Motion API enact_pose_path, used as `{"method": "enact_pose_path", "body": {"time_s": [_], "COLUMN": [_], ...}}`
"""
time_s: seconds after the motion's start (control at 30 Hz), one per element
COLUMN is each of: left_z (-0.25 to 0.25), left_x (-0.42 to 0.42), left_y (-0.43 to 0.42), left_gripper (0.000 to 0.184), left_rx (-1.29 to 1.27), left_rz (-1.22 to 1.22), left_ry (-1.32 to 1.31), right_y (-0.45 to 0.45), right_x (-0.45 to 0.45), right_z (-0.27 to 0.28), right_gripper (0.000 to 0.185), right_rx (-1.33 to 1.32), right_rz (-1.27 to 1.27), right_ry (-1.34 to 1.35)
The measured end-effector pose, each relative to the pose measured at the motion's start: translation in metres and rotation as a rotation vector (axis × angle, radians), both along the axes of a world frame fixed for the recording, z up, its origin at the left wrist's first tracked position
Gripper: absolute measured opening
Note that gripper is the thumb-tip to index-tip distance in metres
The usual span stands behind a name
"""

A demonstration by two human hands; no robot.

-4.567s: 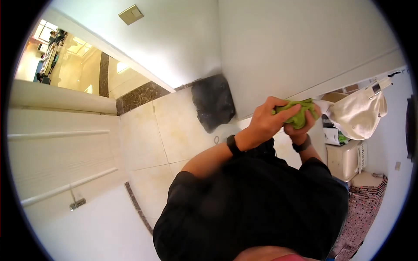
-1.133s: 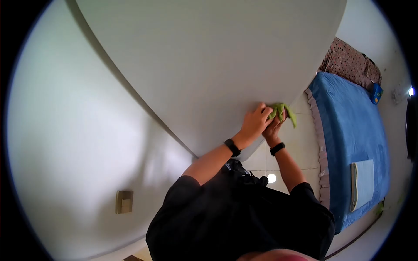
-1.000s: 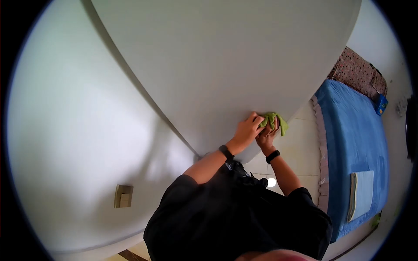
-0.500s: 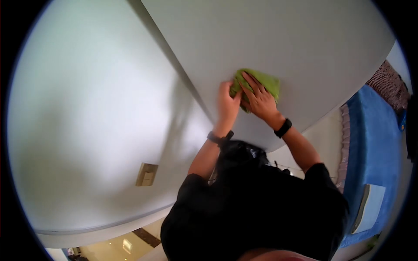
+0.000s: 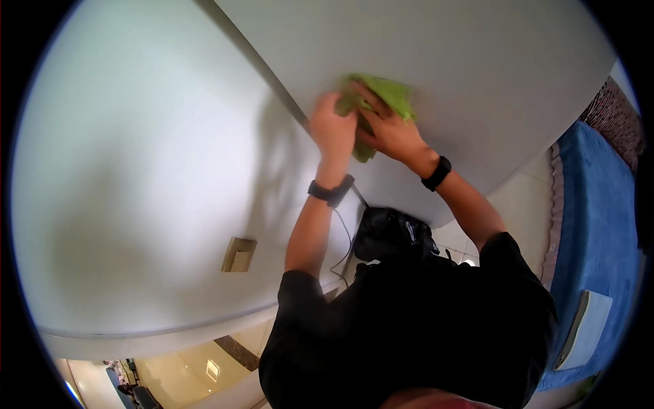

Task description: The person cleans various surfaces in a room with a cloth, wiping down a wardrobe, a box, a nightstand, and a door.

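1. A white wall (image 5: 150, 170) is taking up the left of the view.
2. A smooth grey panel (image 5: 477, 54) is standing beside it, meeting the wall along a dark, slanting seam.
3. A bed (image 5: 596, 232) with a blue cover is filling the far right, well apart from the work.
4. A person in a black shirt (image 5: 409, 327) is reaching both arms forward toward the panel.
5. A black plastic bag (image 5: 392, 235) is sitting between the forearms, below the panel.
6. A green cloth (image 5: 395, 95) is lying against the panel near the seam, spreading out beneath the right grip and showing past its fingers above, to the right and below.
7. The right grip (image 5: 392, 133) is resting open across the cloth, its fingers extending up and to the left over the fabric.
8. The left grip (image 5: 334, 129) is curling at the cloth's left edge, just beside the right fingertips; it is blurring, so whether it is pinching the fabric cannot be told.
9. A wall switch (image 5: 238, 255) is showing left of the left forearm.
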State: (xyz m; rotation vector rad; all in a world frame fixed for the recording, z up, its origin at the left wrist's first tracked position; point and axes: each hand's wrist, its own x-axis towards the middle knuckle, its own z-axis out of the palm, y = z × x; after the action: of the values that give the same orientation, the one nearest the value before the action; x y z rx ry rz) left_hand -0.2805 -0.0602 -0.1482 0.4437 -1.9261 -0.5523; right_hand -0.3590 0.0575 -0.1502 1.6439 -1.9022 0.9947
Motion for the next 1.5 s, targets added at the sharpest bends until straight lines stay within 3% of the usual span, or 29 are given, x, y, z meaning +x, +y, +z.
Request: {"method": "enact_pose_path", "body": {"time_s": [0.13, 0.27, 0.5, 0.6, 0.7, 0.83, 0.9, 1.07, 1.2, 1.3, 1.5], "left_z": [-0.016, -0.054, -0.154, -0.21, -0.234, -0.223, -0.21, -0.169, -0.132, -0.113, -0.084], "left_x": [-0.016, -0.03, -0.042, -0.019, 0.029, 0.085, 0.11, 0.177, 0.241, 0.287, 0.394], "left_y": [0.045, 0.085, 0.131, 0.15, 0.173, 0.178, 0.171, 0.15, 0.137, 0.128, 0.118], "left_gripper": [0.024, 0.02, 0.022, 0.026, 0.029, 0.032, 0.031, 0.029, 0.028, 0.033, 0.046], "left_rx": [-0.038, -0.073, 0.186, 0.252, 0.309, 0.4, 0.475, 0.502, 0.585, 0.257, -0.038], "left_rz": [-0.107, -0.18, -0.169, -0.2, -0.349, -0.345, -0.31, -0.26, -0.145, 0.005, 0.28], "left_ry": [0.0, -0.085, -0.544, -0.682, -0.724, -0.595, -0.496, -0.258, 0.001, 0.13, 0.017], "right_y": [0.039, 0.081, 0.149, 0.171, 0.197, 0.203, 0.195, 0.152, 0.102, 0.069, 0.01], "right_x": [-0.026, -0.034, -0.046, -0.024, 0.001, 0.07, 0.101, 0.15, 0.187, 0.218, 0.295], "right_z": [-0.051, -0.106, -0.187, -0.227, -0.257, -0.263, -0.262, -0.226, -0.19, -0.163, -0.096], "right_gripper": [0.051, 0.041, 0.05, 0.062, 0.07, 0.079, 0.084, 0.082, 0.074, 0.066, 0.057], "right_rx": [-0.122, -0.155, 0.197, 0.37, 0.506, 0.341, 0.266, 0.133, 0.15, 0.149, -0.041], "right_rz": [-0.031, -0.155, -0.122, -0.081, 0.086, 0.124, 0.189, 0.496, 0.601, 0.703, 0.798], "right_ry": [0.086, 0.068, 0.058, -0.278, -0.622, -0.974, -1.29, -1.375, -1.376, -1.19, -0.631]}}
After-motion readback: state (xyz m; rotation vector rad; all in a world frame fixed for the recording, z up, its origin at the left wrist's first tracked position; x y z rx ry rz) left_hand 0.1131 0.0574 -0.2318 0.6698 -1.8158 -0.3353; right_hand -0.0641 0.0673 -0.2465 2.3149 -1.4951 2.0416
